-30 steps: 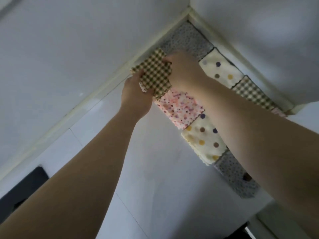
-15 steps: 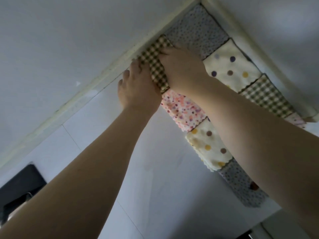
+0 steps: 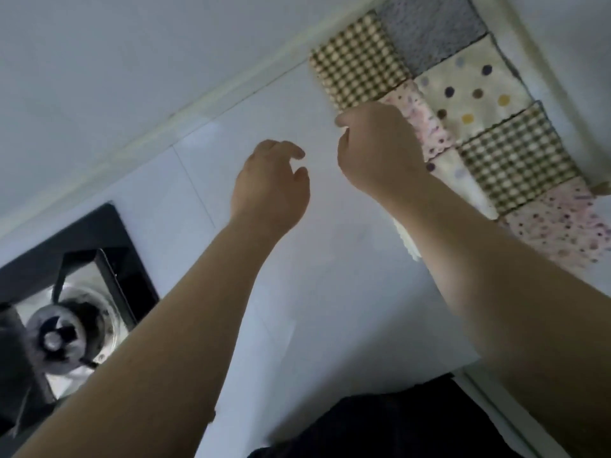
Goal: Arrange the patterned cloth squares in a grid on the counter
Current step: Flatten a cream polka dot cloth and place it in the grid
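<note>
White counter, stove, forearm covering cloth squares

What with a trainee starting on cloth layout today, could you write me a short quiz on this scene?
1. True or false: the left hand holds a cloth square.
2. Which square lies in the corner where the two walls meet? A. grey square B. polka-dot C. pink floral
3. Name the pattern of the square next to the grey one along the left-hand wall.

Key
1. False: it hovers over the bare counter, fingers loosely curled, holding nothing.
2. A.
3. Brown check: the checked square.
</note>
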Tool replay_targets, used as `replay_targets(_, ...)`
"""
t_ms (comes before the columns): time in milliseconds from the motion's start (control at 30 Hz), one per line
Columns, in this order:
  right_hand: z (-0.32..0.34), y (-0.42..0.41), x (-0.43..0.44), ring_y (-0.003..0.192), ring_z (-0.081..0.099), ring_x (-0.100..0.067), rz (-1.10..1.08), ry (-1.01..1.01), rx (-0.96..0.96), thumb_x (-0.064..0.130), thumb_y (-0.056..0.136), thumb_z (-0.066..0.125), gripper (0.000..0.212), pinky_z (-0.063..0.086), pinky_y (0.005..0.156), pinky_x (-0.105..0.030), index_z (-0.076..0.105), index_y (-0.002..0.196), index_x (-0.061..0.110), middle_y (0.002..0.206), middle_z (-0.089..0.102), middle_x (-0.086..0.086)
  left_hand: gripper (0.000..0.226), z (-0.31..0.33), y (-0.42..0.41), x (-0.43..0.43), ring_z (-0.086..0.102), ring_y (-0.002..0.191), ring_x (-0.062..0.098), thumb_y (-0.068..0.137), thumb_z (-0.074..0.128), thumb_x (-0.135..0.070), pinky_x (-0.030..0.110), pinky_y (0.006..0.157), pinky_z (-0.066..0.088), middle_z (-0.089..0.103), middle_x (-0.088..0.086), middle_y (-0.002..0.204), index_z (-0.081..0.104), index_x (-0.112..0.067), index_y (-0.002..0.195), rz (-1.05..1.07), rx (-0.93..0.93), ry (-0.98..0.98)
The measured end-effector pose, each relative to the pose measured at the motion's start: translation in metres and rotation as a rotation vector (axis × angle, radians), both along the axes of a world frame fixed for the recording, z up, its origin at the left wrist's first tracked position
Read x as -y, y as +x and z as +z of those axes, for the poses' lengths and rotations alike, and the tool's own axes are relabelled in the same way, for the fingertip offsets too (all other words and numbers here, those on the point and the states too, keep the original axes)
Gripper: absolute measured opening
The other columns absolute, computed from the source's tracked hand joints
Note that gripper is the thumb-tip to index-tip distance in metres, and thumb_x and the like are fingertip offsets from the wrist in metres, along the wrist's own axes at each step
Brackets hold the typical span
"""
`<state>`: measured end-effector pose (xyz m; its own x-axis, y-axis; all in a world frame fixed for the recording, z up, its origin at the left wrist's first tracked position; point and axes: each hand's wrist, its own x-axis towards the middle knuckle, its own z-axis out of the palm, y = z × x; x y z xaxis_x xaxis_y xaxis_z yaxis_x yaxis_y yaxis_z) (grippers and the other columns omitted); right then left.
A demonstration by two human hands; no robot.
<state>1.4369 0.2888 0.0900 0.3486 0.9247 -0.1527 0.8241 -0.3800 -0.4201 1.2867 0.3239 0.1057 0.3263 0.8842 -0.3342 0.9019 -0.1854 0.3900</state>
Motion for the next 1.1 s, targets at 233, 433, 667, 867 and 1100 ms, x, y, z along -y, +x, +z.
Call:
replay_targets(233,0.009,-0.100,0.064,0.060,0.053,-0.031,0.241,-0.010,-0.040,0.018,0.094,0.050,0.025,0.031,0.050,-0.027,0.056,0.071,0.013,0.063,0.052,-0.005,0.021,0.029,-0.123,0.101,0.062,0.093,0.007,0.098,0.057,-0.028,0.029,0.085,0.053,0.064,-0.018,0.110,0.068,-0.032,0.115,0.309,0.065,-0.084)
replay_targets(433,0.033,-0.221,0.102,0.058,0.055,-0.032,0.548,-0.100,-0.132,0.012,0.087,0.048,0.026,0.028,0.049,-0.026,0.050,0.061,0.013,0.061,0.053,-0.007,0.017,0.055,-0.239,0.184,0.060,0.062,0.000,0.097,0.059,-0.026,0.019,0.054,0.050,0.060,-0.022,0.077,0.071,-0.030,0.108,0.600,0.118,-0.044)
replay_targets(667,0.076,-0.399,0.196,0.062,0.050,-0.032,0.782,0.051,-0.078,0.021,0.092,0.044,0.027,0.029,0.051,-0.027,0.050,0.067,0.013,0.067,0.051,-0.007,0.013,0.089,-0.398,0.314,0.055,0.072,-0.014,0.096,0.062,-0.024,0.001,0.063,0.039,0.063,-0.024,0.076,0.073,-0.031,0.100,0.731,0.158,0.127)
replay_targets(867,0.108,-0.544,0.296,0.053,0.034,-0.025,0.856,0.100,-0.090,0.017,0.091,0.044,0.031,0.020,0.047,-0.026,0.042,0.061,0.013,0.058,0.040,-0.006,0.015,0.112,-0.545,0.445,0.059,0.072,0.000,0.098,0.056,-0.027,0.011,0.062,0.042,0.068,-0.018,0.093,0.071,-0.031,0.098,0.909,0.119,0.179)
replay_targets(1100,0.140,-0.692,0.364,0.053,0.049,-0.027,1.084,0.155,-0.024,0.014,0.094,0.049,0.026,0.038,0.047,-0.029,0.052,0.068,0.013,0.066,0.054,-0.009,0.016,0.136,-0.668,0.529,0.059,0.063,0.004,0.098,0.056,-0.024,0.017,0.055,0.041,0.068,-0.016,0.087,0.071,-0.028,0.093,1.157,0.131,0.292)
